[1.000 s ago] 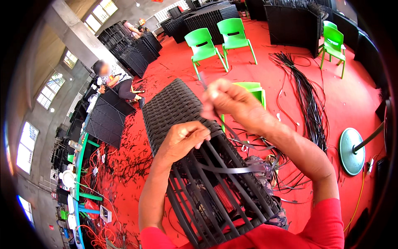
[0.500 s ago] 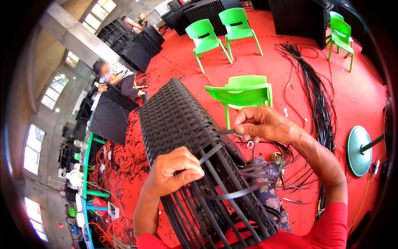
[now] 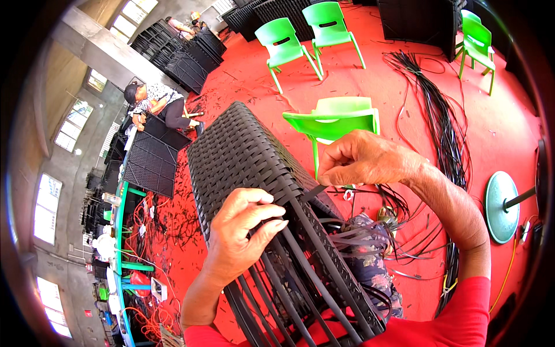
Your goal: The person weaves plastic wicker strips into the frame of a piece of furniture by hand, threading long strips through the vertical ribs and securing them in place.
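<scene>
Woven black wicker frame [image 3: 243, 156] lies tilted across the person's lap in the middle of the view, its finished plaited end pointing up and away and its unwoven end, a row of bare black uprights [image 3: 300, 277], running down toward the lower edge. The left hand [image 3: 240, 231] rests on the frame where the weave ends, fingers curled and pressed against the uprights, thumb on top; whether a strip lies under the fingers cannot be told. The right hand [image 3: 361, 159] hovers just beside the frame's right edge, its fingertips pinched together on a flat black weaving strip [image 3: 315, 192] that comes out of the weave at that edge. More loose strips [image 3: 358, 237] loop out from the frame's right side over a patterned cloth [image 3: 376, 263] on the lap.

Behind the frame stands a green plastic chair [image 3: 338, 118], nearly touching it in the view. Two more green chairs [image 3: 306, 34] stand farther back on the red floor [image 3: 254, 87], and another [image 3: 477, 40] at the upper right. A long bundle of black strips [image 3: 442, 124] lies on the floor to the right, near a round grey stand base [image 3: 500, 205]. At the upper left another person [image 3: 156, 107] sits on the floor, bent over a flat black panel [image 3: 150, 162].
</scene>
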Tool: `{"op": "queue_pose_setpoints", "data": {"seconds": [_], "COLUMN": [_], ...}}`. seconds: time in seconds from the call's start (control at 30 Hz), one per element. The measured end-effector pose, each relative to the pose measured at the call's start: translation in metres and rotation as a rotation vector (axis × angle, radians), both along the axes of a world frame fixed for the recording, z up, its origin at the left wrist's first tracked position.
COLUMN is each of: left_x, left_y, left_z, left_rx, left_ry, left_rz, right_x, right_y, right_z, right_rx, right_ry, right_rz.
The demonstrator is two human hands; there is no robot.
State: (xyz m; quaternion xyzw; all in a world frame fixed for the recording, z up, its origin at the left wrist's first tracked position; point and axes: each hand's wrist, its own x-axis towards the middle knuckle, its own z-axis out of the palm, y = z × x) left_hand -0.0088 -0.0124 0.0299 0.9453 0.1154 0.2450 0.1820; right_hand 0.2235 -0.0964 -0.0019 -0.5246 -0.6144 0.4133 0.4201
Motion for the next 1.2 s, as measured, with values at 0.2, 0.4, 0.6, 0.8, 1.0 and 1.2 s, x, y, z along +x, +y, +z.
{"op": "queue_pose_setpoints", "data": {"seconds": [0.2,0.4,0.6,0.8,1.0,1.2], "left_x": [0.003,0.004,0.008,-0.003,-0.039,-0.046], "left_y": [-0.005,-0.012,0.000,0.009,0.011,0.004], "left_z": [0.002,0.001,-0.003,-0.003,-0.005,-0.012], "left_rx": [0.052,0.104,-0.284,-0.499,-0.558,-0.544], "left_ry": [0.087,0.113,0.076,-0.036,-0.172,-0.175], "left_rz": [0.019,0.078,0.149,0.192,0.275,0.148], "right_x": [-0.007,-0.019,-0.030,-0.041,-0.064,-0.074], "right_y": [-0.002,0.007,0.011,0.007,0.010,0.009], "right_z": [-0.001,-0.024,-0.050,-0.031,-0.019,0.008], "right_rx": [-0.105,-0.088,0.078,0.486,0.600,0.192], "right_ry": [0.119,0.311,0.477,-0.111,-0.328,-0.286], "right_rz": [0.006,0.085,0.130,-0.225,-0.193,-0.023]}}
